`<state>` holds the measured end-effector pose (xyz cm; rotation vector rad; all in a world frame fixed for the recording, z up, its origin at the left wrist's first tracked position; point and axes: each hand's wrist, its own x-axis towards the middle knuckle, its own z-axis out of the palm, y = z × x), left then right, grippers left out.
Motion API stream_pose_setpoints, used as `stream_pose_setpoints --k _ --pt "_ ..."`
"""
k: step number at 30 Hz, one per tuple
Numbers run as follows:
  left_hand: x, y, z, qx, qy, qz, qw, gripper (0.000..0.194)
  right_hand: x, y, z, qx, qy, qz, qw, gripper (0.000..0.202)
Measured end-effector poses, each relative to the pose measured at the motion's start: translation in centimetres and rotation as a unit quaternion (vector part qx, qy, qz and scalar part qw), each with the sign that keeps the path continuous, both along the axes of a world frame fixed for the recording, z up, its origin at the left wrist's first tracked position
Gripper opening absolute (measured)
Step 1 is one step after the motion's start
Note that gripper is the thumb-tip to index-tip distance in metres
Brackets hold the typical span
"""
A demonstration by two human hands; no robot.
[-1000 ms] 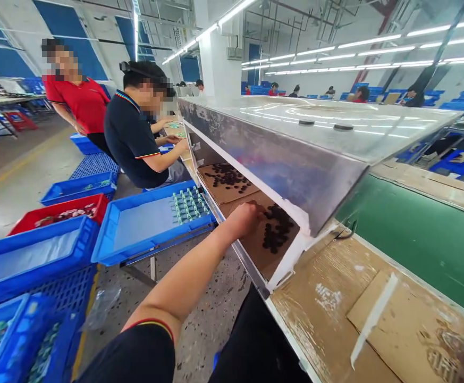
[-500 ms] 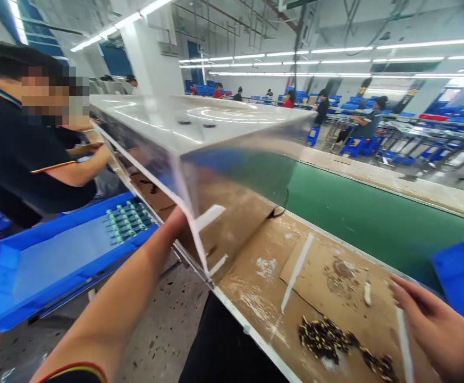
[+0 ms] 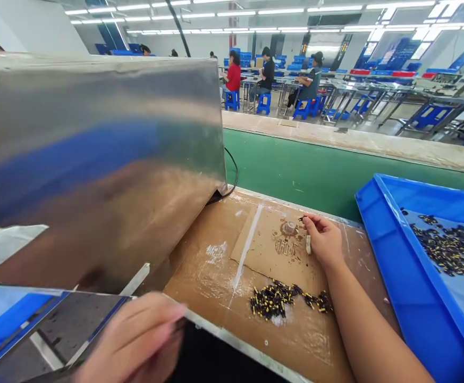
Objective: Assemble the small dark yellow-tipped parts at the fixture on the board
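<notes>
My right hand (image 3: 324, 239) is over the cardboard sheet (image 3: 271, 250), its fingertips pinched on a small dark part (image 3: 302, 218) beside a brown stain. Just below those fingers lies a small white piece (image 3: 308, 245). My left hand (image 3: 140, 340), blurred, is at the table's front edge with thumb and fingers together; something small and dark shows at its fingertips, too smeared to make out. Between the hands a pile of small black and yellow parts (image 3: 271, 300) rests on the brown tabletop (image 3: 200, 287).
A large metal box (image 3: 108, 159) fills the left side. At the right stands a blue bin (image 3: 395, 266) holding many black and yellow parts. Behind the table runs a green belt (image 3: 295, 159). Several people sit at far tables.
The view has swung right. My left hand has come out from inside the metal box. My right hand has moved over the cardboard near the stain. More of the blue bin shows.
</notes>
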<state>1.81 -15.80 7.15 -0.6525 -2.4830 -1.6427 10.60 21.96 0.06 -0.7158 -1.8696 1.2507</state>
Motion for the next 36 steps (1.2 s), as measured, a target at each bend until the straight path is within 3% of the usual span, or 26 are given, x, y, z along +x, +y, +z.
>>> stream_pose_setpoints --k 3,5,8,11,16,19,22,27,36 --pt "-0.2 4.0 -0.4 0.136 0.036 -0.156 0.978 0.008 0.1 0.3 -0.2 -0.023 0.008 0.017 1.000 0.050" --pt "-0.7 8.6 -1.0 0.204 -0.046 -0.168 0.963 0.013 0.2 0.4 -0.3 -0.030 0.011 0.027 0.999 0.051" --pt "-2.1 14.9 -2.3 0.243 -0.220 -0.169 0.930 0.019 0.4 0.5 -0.2 -0.015 0.008 0.023 1.000 0.046" --pt "-3.2 18.2 -4.0 0.259 -0.302 -0.197 0.896 0.025 0.6 0.5 -0.3 0.013 0.001 0.006 1.000 0.038" --pt "-3.2 18.0 -6.2 0.212 -0.347 -0.201 0.891 0.028 0.4 0.1 -0.7 0.110 -0.003 -0.023 0.994 0.025" --pt "-3.2 17.4 -6.1 0.196 -0.363 -0.214 0.885 0.027 0.0 -0.3 -0.4 0.209 -0.009 -0.018 0.978 0.020" --pt "-3.3 17.2 -5.5 0.197 -0.375 -0.213 0.880 0.024 -0.3 -0.6 0.1 0.254 -0.020 -0.009 0.967 0.019" --pt "-3.0 17.2 -5.2 0.192 -0.377 -0.217 0.880 0.021 -0.5 -0.7 0.4 0.297 -0.035 0.001 0.954 0.019" --pt "-2.5 17.2 -5.2 0.184 -0.371 -0.233 0.880 0.014 -0.5 -0.8 0.0 0.301 -0.052 -0.001 0.952 0.020"
